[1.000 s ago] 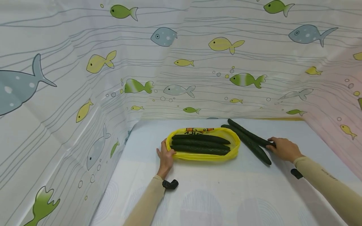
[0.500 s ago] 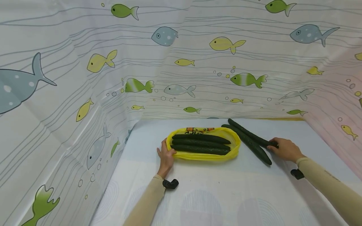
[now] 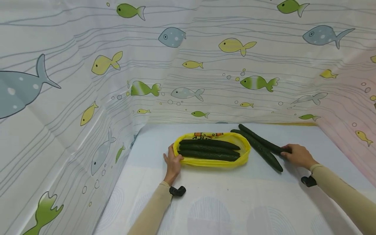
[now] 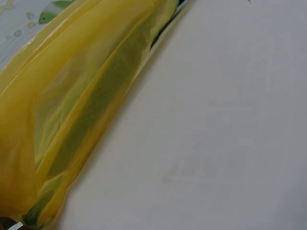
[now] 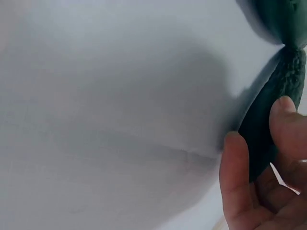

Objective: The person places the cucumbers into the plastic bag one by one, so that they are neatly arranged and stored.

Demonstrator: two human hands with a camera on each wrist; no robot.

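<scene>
A yellow plastic bag (image 3: 223, 163) lies on the table in the head view, its mouth spread wide. Three dark green cucumbers (image 3: 209, 150) lie side by side inside it. My left hand (image 3: 173, 164) grips the bag's left end, thumb over the rim; the left wrist view shows the bag's side (image 4: 91, 115) with a cucumber showing through. To the right, my right hand (image 3: 299, 156) holds the near end of a long cucumber (image 3: 261, 138). In the right wrist view, thumb and fingers are on either side of that cucumber (image 5: 259, 139). Another cucumber (image 3: 265, 156) lies alongside, between it and the bag.
The table (image 3: 235, 192) has a pale cover with faint round patterns. Fish-printed sheeting (image 3: 191, 78) walls in the back and both sides. The far ends of the two loose cucumbers lie near the back edge, close to the bag's right end.
The cucumber in my right hand has shifted slightly to the right together with the hand. My left hand and the bag stay in place; the head view has drifted a little.
</scene>
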